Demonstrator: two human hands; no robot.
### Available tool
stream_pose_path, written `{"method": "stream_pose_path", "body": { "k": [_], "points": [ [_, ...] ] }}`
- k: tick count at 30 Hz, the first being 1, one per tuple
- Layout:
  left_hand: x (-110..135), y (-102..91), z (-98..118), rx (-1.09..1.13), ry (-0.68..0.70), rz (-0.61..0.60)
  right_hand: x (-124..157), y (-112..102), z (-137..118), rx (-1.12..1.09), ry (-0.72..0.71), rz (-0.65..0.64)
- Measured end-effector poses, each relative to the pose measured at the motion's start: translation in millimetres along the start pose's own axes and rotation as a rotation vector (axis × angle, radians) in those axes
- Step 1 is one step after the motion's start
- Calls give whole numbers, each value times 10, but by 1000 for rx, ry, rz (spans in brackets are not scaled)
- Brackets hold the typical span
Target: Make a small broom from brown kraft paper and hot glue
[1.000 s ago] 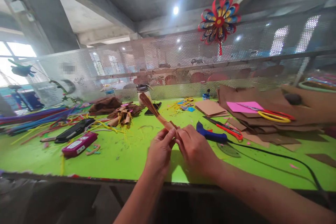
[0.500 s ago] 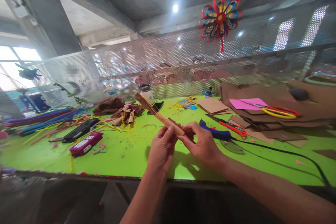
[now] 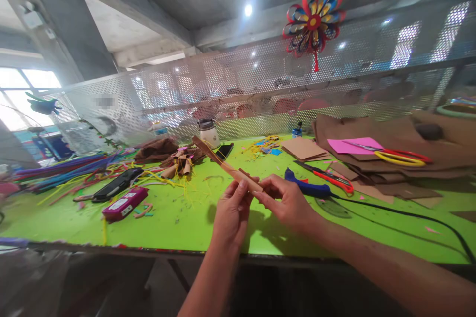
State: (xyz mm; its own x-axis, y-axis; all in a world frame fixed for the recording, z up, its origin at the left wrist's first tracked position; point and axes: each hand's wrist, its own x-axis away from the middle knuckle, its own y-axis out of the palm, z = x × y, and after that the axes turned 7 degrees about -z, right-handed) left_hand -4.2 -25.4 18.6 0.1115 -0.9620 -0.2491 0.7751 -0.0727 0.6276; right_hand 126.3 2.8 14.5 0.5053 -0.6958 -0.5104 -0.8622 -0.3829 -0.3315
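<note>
A long rolled strip of brown paper slants up and to the left over the green table. My left hand pinches its near end between thumb and fingers. My right hand grips the same end from the right, fingers curled round it. Both hands meet above the table's front edge.
A blue glue gun with a black cord lies right of my hands, beside red-handled scissors. Brown sheets, pink paper and yellow-red scissors pile at the right. A pink box, a black phone and coloured strips lie left. A perforated metal screen backs the table.
The hands have shifted slightly right and up with the strip. My right hand has uncovered the strip's end and now pinches it from the side. The camera has tilted a little.
</note>
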Motion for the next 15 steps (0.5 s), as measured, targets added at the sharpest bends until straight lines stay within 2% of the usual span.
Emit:
{"method": "stream_pose_path", "body": {
  "k": [9, 15],
  "points": [
    [79, -15, 34, -11, 11, -64, -2, 5, -24, -248, 119, -25],
    [56, 1, 36, 1, -29, -47, -33, -4, 15, -278, 148, -48]
  ]
}}
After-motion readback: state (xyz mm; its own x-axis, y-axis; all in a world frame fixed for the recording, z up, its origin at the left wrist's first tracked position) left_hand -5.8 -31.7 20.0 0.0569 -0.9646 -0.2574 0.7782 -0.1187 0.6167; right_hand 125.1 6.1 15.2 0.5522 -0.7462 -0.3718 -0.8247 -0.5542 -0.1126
